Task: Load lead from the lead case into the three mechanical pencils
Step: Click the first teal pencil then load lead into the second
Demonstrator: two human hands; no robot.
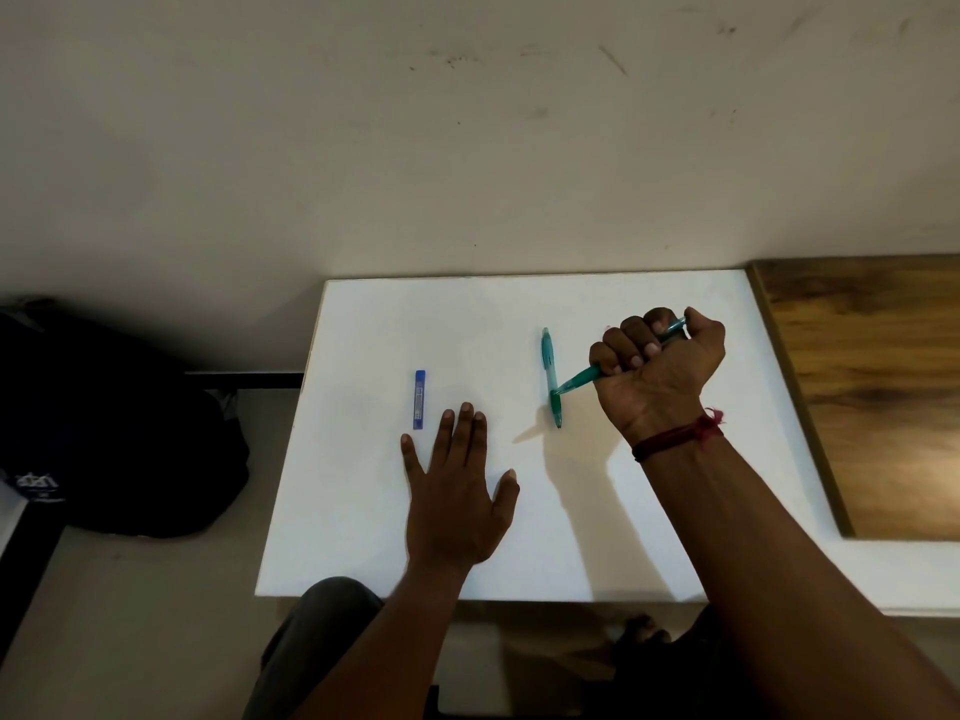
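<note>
A teal pencil (584, 377) is held in the clenched right hand (657, 356), w/ its tip at a 2nd pencil (547, 356) laid on the white table (363, 511). The lead case (419, 400) is ungripped, just beyond the flat left hand (457, 506).

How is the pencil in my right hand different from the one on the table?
The held pencil sits in the fisted right hand; the lying pencil rests on the table, no hand on it. The held pencil slants down to the left; the lying pencil runs front to back. The fist hides the held pencil's middle; the lying pencil shows almost whole. Both are teal.
</note>
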